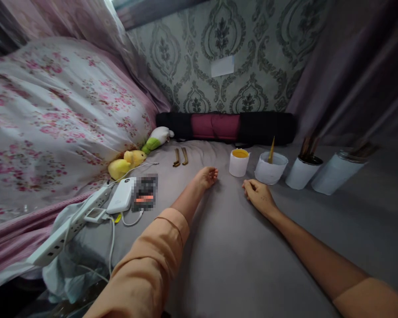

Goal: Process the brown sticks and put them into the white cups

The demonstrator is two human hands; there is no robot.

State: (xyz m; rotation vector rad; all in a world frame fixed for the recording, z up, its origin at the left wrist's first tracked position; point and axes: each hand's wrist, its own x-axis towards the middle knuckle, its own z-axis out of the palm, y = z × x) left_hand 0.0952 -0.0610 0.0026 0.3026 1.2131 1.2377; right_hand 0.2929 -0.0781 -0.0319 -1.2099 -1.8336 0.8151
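My left hand (pixel 208 177) rests on the grey sheet with its fingers loosely curled and nothing visible in them. Closed too, my right hand (pixel 259 197) lies on the sheet in front of the white tubs, and no object shows in it. Between and beyond the hands stands a white-wrapped cup (pixel 238 167) with a yellow inside. To its right is a wide whitish tub (pixel 268 174) with a pointed yellow cone (pixel 271 152) upright in it. Two thin brown L-shaped pieces (pixel 181 158) lie beyond my left hand.
Two white-wrapped jars (pixel 300 174) holding brown sticks stand at right. At left are a power strip (pixel 82 223), a white power bank (pixel 122 196), cables, a blurred dark packet (pixel 145 193) and plush toys (pixel 128 164). A black-and-maroon roll (pixel 215 126) lies along the wall.
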